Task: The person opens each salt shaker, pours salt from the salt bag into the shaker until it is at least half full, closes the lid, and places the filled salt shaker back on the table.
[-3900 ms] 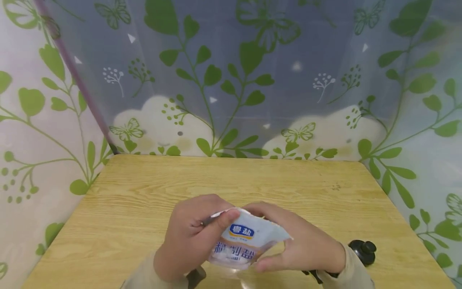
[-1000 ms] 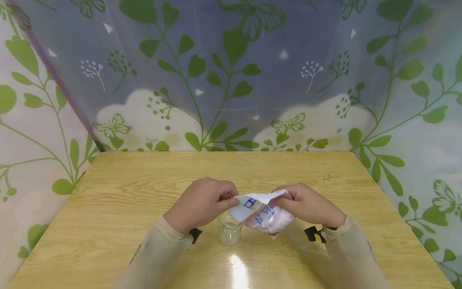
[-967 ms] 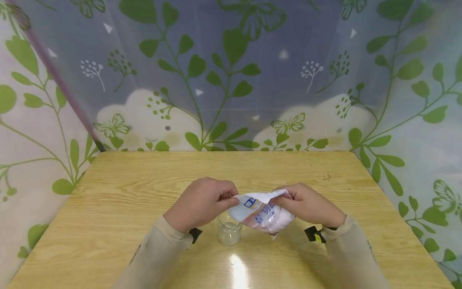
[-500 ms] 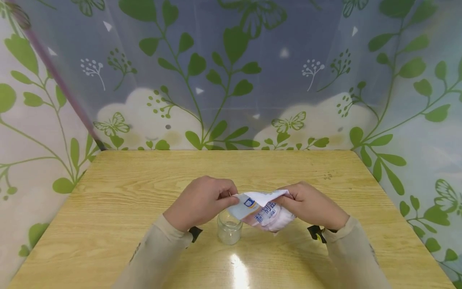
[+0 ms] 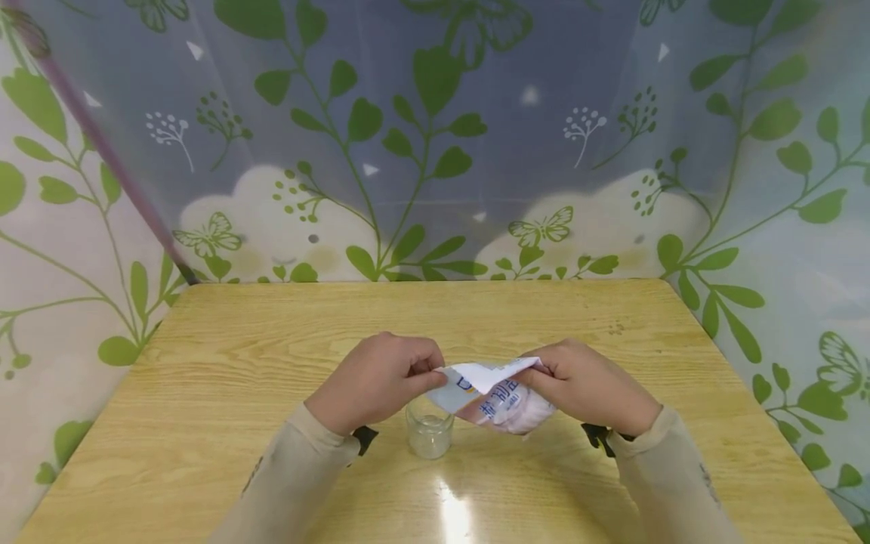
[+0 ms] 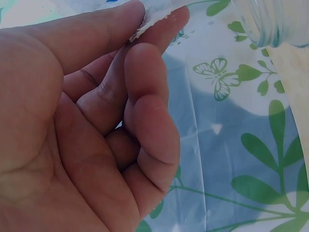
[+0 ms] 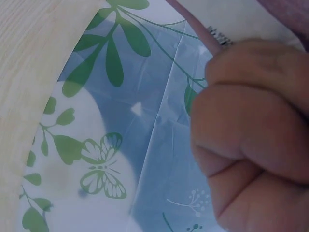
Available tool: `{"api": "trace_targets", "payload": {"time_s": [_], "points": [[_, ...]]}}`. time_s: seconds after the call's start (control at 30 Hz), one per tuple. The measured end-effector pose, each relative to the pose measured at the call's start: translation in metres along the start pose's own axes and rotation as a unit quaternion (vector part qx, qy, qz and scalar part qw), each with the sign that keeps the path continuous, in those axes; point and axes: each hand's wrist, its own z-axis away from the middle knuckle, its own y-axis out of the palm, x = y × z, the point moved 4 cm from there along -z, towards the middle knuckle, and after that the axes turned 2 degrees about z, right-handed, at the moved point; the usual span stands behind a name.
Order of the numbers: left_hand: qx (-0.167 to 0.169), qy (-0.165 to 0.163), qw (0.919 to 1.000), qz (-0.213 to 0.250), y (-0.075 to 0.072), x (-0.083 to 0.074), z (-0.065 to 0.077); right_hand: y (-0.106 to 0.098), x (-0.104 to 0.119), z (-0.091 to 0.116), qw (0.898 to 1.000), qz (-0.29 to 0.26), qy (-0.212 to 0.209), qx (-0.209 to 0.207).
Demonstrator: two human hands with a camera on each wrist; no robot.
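Note:
Between the two hands hangs a salt bag (image 5: 503, 404), pale blue and pink with dark blue print, tilted with its bulging end low on the right. My left hand (image 5: 384, 381) pinches its left corner between thumb and forefinger; in the left wrist view the other fingers curl and the torn white edge (image 6: 153, 21) shows at the fingertips. My right hand (image 5: 587, 385) grips the top right of the bag, where a white flap folds over. Behind the bag's left corner, a clear glass jar (image 5: 430, 438) stands upright on the table, its rim partly hidden by the bag.
The light wood-grain table (image 5: 272, 325) ends at a curtain (image 5: 408, 151) printed with leaves and butterflies, which also lines both sides. Dark camera mounts (image 5: 598, 438) sit at the wrists. Lamp glare shines on the table near the front.
Since the oldest frame the bag has gone from upright to tilted, the hands have spread apart and the jar has come into view. Over the last second the white flap folds a little further down.

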Motion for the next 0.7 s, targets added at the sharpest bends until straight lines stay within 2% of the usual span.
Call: {"api": "trace_targets", "payload": {"time_s": [0.17,0.37,0.7], "points": [[0.01,-0.005,0.9999,0.005,0.0,0.0,0.001,-0.001,0.004,0.001,1.0,0.019,-0.008,-0.013],[0.005,-0.006,1.0,0.001,-0.003,0.002,0.004,-0.003,0.012,-0.001,0.999,0.028,-0.015,-0.029],[-0.004,0.004,0.9999,-0.013,-0.009,0.002,0.004,-0.013,0.021,-0.009,0.999,0.038,0.001,-0.014]]}}
